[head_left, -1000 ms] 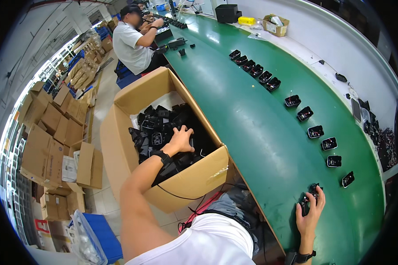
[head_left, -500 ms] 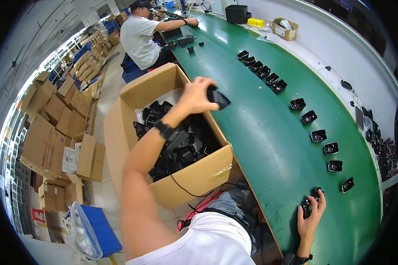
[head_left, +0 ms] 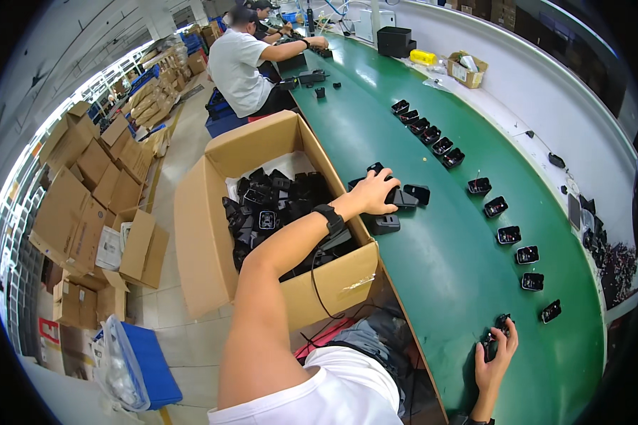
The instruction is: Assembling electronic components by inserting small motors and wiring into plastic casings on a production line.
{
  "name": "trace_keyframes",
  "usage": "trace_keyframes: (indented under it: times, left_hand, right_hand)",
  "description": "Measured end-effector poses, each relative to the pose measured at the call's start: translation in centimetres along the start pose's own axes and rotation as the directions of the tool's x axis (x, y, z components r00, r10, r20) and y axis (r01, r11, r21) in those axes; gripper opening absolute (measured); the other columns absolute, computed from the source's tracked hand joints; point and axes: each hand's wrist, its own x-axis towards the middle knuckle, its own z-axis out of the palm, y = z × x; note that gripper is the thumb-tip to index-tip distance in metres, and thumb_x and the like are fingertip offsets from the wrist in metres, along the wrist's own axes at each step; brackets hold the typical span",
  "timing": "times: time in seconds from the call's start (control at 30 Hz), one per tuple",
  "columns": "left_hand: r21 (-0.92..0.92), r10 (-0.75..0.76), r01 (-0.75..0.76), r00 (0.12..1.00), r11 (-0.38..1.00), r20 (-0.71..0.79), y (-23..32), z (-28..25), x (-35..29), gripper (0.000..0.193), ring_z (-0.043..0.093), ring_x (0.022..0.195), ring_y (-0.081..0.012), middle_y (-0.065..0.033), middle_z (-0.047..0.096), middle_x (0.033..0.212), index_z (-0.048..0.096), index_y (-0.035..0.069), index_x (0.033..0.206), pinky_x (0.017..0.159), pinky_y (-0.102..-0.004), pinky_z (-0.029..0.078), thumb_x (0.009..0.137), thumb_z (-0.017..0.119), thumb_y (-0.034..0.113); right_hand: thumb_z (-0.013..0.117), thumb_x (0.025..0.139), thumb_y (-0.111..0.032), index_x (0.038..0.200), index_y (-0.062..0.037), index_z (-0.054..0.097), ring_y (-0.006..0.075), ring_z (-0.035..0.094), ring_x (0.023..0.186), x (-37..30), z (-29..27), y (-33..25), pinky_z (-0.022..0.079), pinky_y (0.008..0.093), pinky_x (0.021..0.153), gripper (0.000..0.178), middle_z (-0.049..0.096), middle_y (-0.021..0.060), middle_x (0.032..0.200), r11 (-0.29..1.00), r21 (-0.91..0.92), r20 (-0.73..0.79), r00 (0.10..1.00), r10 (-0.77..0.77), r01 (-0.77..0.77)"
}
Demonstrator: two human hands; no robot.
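Observation:
My left hand [head_left: 376,193] reaches across the cardboard box [head_left: 333,273] to the green bench. Its thumb and fingers are curled around a grey-black plastic housing [head_left: 405,199]. Close by lie another black housing [head_left: 417,193] and a boxy one [head_left: 385,224] beside the box wall; a further dark piece shows past the fingertips. Many loose black plastic parts [head_left: 268,220] fill the box. At the bench's near right, my right hand [head_left: 498,356] is closed around a small black part [head_left: 490,344], mostly covered by the fingers.
Open black housings [head_left: 508,235] with parts inside form a curved row along the right of the bench [head_left: 446,283]. Farther up the bench, a co-worker [head_left: 242,67] sits on the left. Cardboard cartons [head_left: 85,212] and a blue bin [head_left: 152,368] stand on the floor.
My left hand has come down from above the box's edge onto the bench, moving right and nearer. Several black housings now lie around it. My right hand has barely moved.

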Motion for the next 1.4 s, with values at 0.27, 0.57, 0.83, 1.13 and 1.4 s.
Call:
trace_keyframes:
  times: [0.27,0.57,0.83,1.13,1.4]
  left_hand:
    - [-0.051,0.083,-0.124,0.868,0.991,-0.489,-1.9,-2.3,-3.5,0.053,0.045,0.117,-0.0452,-0.0216,0.040,0.136,0.053,0.008,0.119,0.101,-0.0481,0.038,0.077,0.070,0.034]
    - [0.001,-0.686,0.696,0.707,0.718,-0.173,-13.9,3.3,-14.2,0.098,0.026,0.133,-0.0437,-0.0235,0.031,0.142,0.039,0.010,0.137,0.099,-0.0643,0.031,0.061,0.077,0.058]
    - [0.208,-0.739,0.711,0.664,0.672,0.117,-14.0,2.8,-13.1,0.121,0.020,0.136,-0.0458,-0.0221,0.026,0.145,0.025,0.015,0.146,0.100,-0.0610,0.037,0.049,0.087,0.053]
    - [0.265,-0.664,0.628,0.745,0.731,0.066,-17.3,4.1,-12.8,0.112,0.036,0.125,-0.0488,-0.0221,0.038,0.135,0.032,0.014,0.141,0.099,-0.0514,0.043,0.049,0.089,0.046]
    - [0.115,-0.644,0.636,0.763,0.763,0.059,-16.1,3.3,-13.0,0.107,0.048,0.118,-0.0415,-0.0228,0.042,0.131,0.036,0.016,0.138,0.096,-0.0483,0.045,0.051,0.086,0.052]
  right_hand:
    - [0.065,0.070,-0.007,0.108,-0.0027,0.056,0.0395,0.034,0.128,0.2,0.0,0.0,0.030,0.0476,0.105,0.039,0.038,0.0185,0.140,0.999,0.036,-0.001,1.000,0.011,-0.011]
    - [0.063,0.071,-0.005,0.108,-0.0033,0.056,0.0378,0.036,0.128,-0.3,-0.6,-0.5,0.035,0.0439,0.103,0.038,0.039,0.0177,0.140,0.997,-0.061,-0.020,0.999,-0.042,0.040]
    - [0.064,0.071,-0.005,0.108,-0.0036,0.056,0.0375,0.036,0.128,0.0,-0.1,0.1,0.034,0.0441,0.103,0.038,0.039,0.0175,0.140,0.999,-0.015,-0.010,0.999,-0.035,0.035]
    - [0.065,0.069,-0.009,0.106,-0.0020,0.056,0.0389,0.035,0.128,0.0,-0.4,0.2,0.032,0.0466,0.104,0.039,0.039,0.0186,0.140,0.994,0.106,-0.004,1.000,0.024,-0.023]
    - [0.065,0.069,-0.006,0.107,-0.0030,0.056,0.0376,0.036,0.128,0.1,-0.6,-0.3,0.033,0.0457,0.104,0.039,0.039,0.0183,0.139,0.998,0.056,0.004,1.000,0.017,-0.017]
